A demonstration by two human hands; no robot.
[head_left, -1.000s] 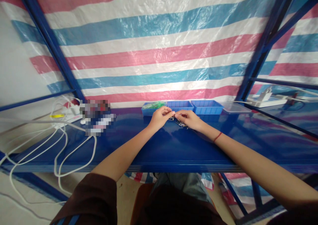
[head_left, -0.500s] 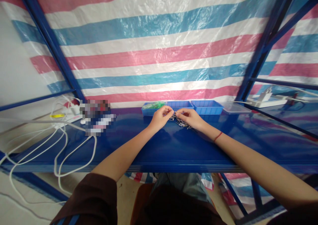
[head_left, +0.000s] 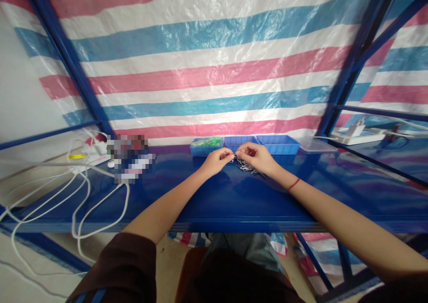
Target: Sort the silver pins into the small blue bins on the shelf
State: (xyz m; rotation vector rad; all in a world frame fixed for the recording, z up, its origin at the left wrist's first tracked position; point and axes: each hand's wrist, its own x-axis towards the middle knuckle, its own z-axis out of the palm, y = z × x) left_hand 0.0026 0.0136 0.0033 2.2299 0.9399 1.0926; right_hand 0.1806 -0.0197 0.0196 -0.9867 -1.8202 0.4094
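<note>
A heap of thin metal screws (head_left: 250,168) lies on the blue table (head_left: 214,200), partly covered by my right hand. My right hand (head_left: 257,157) is above the heap, its thumb and fingers pinched together. Facing it from the left, my left hand (head_left: 217,161) is also closed in a pinch. Between the two sets of fingertips shows a thin, dark, shiny screw (head_left: 235,154), mostly hidden. Just behind the hands is a blue bin (head_left: 203,150) holding green-tinted plastic bags (head_left: 207,141).
Two more blue bins, a middle one (head_left: 239,140) and a right one (head_left: 282,148), continue the row. A clear plastic lid (head_left: 317,145) lies beside them. White cables (head_left: 88,196) loop over the left side; a white power strip (head_left: 361,136) sits at the right.
My left hand has dropped slightly toward me, showing more of the left bin. My right fingers have lifted and shifted a little, and both hands stay pinched close together.
</note>
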